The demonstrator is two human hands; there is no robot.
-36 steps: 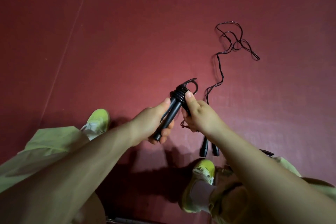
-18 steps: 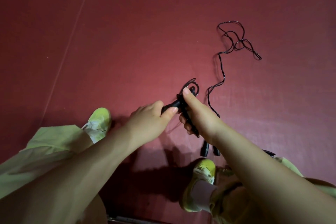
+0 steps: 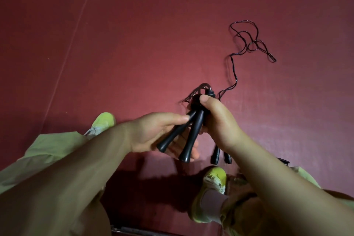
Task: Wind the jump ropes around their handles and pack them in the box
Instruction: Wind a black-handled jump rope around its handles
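I hold a black jump rope with its cord wound round the tops of its two handles (image 3: 191,132), which splay downward. My right hand (image 3: 218,119) grips the wound upper end, thumb pressed on the coil. My left hand (image 3: 159,132) lies under the handles with fingers loosely curled, the thumb touching one handle. A second black jump rope lies on the red floor: its two handles (image 3: 220,156) show just below my right wrist, and its loose cord (image 3: 247,44) trails away to a tangle at the upper right. No box is in view.
Red floor (image 3: 134,44) fills the view, with a pale seam line (image 3: 76,30) running diagonally at the left. My two yellow-green shoes (image 3: 103,122) (image 3: 214,180) and light green trousers fill the bottom. A dark object's edge (image 3: 283,162) peeks out behind my right forearm.
The wound handles have swung from lying sideways to pointing down toward me. My right hand now grips the coiled end alone, and my left hand has slid beneath the handle ends.
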